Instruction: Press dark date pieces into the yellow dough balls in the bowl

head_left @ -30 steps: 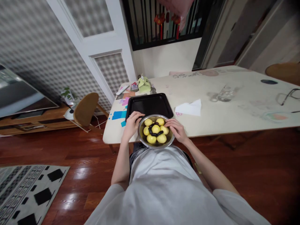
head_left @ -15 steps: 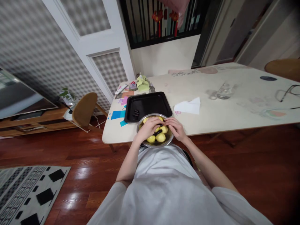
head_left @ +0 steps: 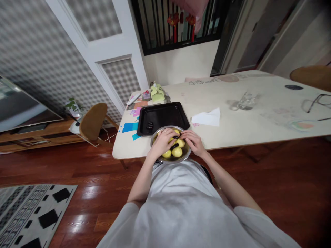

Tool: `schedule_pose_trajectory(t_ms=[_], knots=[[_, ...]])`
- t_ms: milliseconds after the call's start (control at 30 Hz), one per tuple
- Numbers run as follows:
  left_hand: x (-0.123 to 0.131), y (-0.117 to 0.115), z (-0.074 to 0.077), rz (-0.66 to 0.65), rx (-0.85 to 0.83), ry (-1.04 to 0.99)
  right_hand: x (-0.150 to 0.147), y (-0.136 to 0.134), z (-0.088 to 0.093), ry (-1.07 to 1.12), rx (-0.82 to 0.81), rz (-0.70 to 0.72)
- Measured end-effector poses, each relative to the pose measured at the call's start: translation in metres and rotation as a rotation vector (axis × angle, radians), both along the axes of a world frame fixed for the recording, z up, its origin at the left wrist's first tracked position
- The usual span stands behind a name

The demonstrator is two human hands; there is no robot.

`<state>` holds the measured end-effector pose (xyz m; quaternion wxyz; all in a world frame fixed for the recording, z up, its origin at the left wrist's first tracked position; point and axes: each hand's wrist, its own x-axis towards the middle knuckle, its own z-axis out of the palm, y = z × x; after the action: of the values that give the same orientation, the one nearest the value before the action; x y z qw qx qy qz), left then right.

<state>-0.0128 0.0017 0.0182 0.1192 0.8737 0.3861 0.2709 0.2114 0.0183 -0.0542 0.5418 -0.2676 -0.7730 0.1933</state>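
A round metal bowl [head_left: 186, 155] rests at the table's front edge, close against my body. Several yellow, round, potato-like pieces [head_left: 177, 152] and a few dark, elongated pieces [head_left: 174, 146] lie inside it. My left hand [head_left: 163, 139] reaches over the bowl from the left, fingers curled and bent down among the contents. From the right, my right hand [head_left: 194, 140] crosses the rim, its fingertips drawn together near those of the left. One dark piece shows just under the left fingertips; whatever the fingers pinch is mostly hidden.
Behind the bowl lies a black baking tray [head_left: 165, 117] with several small dark pieces [head_left: 150, 125] at its left. White paper [head_left: 207, 117], a glass [head_left: 247, 101] and eyeglasses [head_left: 317, 101] are to the right. A remote [head_left: 133, 99] and a yellow-green box [head_left: 157, 93] stand at the far left.
The left hand's fingers have shifted slightly over the bowl's contents. The right hand stays at the rim in nearly the same pose, and the view has moved very little.
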Motion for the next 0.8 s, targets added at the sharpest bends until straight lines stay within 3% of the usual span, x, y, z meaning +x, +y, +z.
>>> schedule_pose_trajectory(t_ms=[300, 500, 667, 800], knots=[[-0.004, -0.008, 0.005, 0.081, 0.026, -0.036, 0.000, 0.001, 0.001, -0.012, 0.021, 0.011], [-0.036, 0.006, 0.009, 0.224, 0.079, -0.115, 0.000, 0.000, 0.001, -0.004, 0.019, 0.008], [-0.072, 0.031, -0.011, 0.423, 0.066, -0.099, -0.001, -0.001, 0.001, 0.009, 0.013, 0.013], [-0.086, 0.044, -0.030, 0.540, -0.013, -0.040, -0.001, -0.002, 0.001, 0.025, 0.025, 0.006]])
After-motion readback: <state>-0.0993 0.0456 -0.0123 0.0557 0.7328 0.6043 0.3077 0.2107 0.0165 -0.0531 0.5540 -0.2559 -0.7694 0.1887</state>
